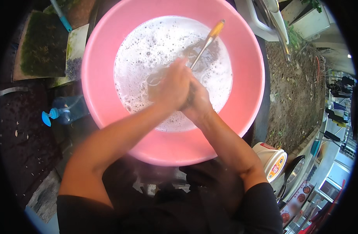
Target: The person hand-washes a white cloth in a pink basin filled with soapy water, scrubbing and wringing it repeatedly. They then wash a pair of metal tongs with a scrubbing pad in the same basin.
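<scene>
A large pink plastic basin (pixel 246 73) stands before me, holding cloudy water under white suds (pixel 155 38). Over the water my left hand (pixel 176 82) is pressed against my right hand (pixel 201 93), palms together. Whether anything lies between the palms is hidden; a dark gap shows at their right side. A metal utensil with a yellowish handle (pixel 216 29) slants out of the suds just beyond my fingers, its lower end hidden by the water and my hands. My left hand is slightly blurred.
Left of the basin lies a clear bottle with a blue pump top (pixel 71 110). A white lidded bucket (pixel 265 155) stands at the lower right, near a dark pan (pixel 296 169). A white container (pixel 262 26) and a metal pipe (pixel 279 32) are at the upper right, beside bare soil.
</scene>
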{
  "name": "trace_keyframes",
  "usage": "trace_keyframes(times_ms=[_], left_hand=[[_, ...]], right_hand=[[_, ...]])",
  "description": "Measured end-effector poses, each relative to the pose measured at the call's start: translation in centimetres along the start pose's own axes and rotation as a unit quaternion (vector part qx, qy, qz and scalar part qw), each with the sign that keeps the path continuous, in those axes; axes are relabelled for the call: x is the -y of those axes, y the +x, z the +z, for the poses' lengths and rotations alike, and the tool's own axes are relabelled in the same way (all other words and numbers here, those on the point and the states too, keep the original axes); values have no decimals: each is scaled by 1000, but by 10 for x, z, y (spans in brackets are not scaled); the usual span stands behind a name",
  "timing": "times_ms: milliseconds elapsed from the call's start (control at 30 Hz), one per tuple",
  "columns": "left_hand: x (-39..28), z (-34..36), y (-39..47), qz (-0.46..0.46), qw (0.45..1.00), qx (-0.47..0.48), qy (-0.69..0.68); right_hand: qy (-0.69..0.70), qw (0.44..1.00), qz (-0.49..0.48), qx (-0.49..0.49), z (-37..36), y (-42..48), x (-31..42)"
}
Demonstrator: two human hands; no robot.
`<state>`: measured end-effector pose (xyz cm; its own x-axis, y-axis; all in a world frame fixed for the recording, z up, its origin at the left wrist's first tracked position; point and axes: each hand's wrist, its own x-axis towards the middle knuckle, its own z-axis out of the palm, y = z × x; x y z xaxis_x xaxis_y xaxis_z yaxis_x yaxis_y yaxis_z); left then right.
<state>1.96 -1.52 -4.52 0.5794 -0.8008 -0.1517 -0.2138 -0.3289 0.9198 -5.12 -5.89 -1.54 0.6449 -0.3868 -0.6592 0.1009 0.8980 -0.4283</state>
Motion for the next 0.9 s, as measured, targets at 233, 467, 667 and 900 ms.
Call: trace_keyframes(times_ms=[233, 467, 667, 900], left_hand=[[3, -6, 4, 22, 999, 35, 14], [6, 0, -6, 90, 995, 31, -12], [-3, 10, -26, 215, 976, -26, 20], [-6, 4, -16, 110, 981, -2, -161]], right_hand=[[-40, 997, -40, 43, 10, -7, 0], [-60, 993, -101, 12, 12, 0, 7], [-39, 985, -166, -16, 6, -4, 23], [-60, 986, -152, -22, 14, -2, 23]])
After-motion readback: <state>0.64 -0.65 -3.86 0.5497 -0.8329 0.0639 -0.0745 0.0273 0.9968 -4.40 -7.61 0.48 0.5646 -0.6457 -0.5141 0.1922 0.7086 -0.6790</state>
